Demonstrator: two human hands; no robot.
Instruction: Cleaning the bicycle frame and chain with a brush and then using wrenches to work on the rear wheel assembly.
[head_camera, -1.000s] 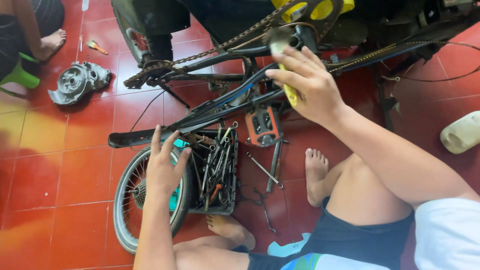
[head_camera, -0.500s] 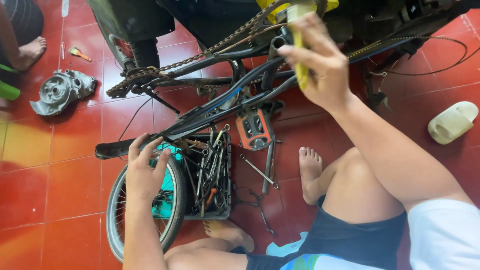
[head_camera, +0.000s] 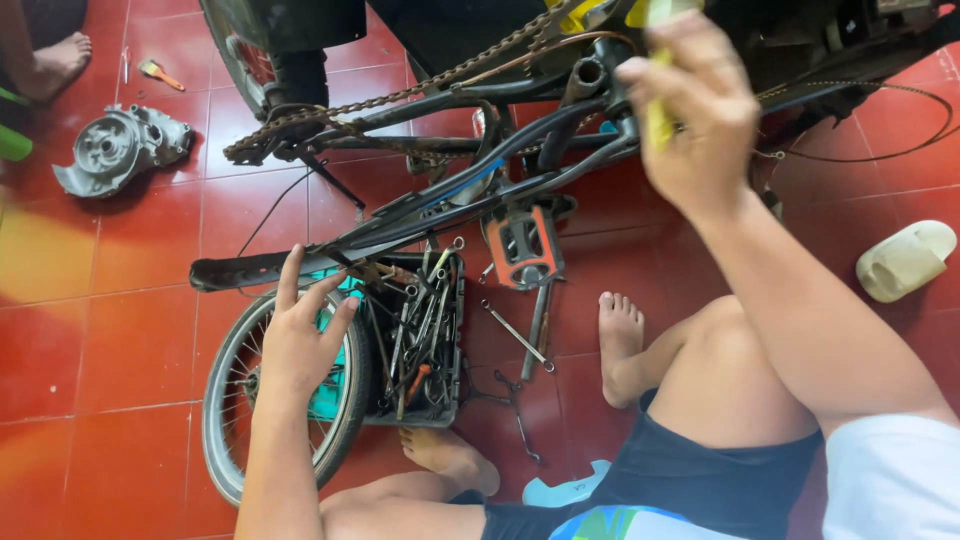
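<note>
One yellow-handled tool (head_camera: 657, 110) upright in right hand (head_camera: 690, 110), long axis vertical.

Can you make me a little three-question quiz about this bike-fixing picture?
1. True or false: the left hand rests on the wheel.
2. What does the right hand hold? A) a yellow tool B) a hammer C) a cup
3. What colour is the pedal by the toolbox?

Key: 1 true. 2 A. 3 orange-red.
</note>
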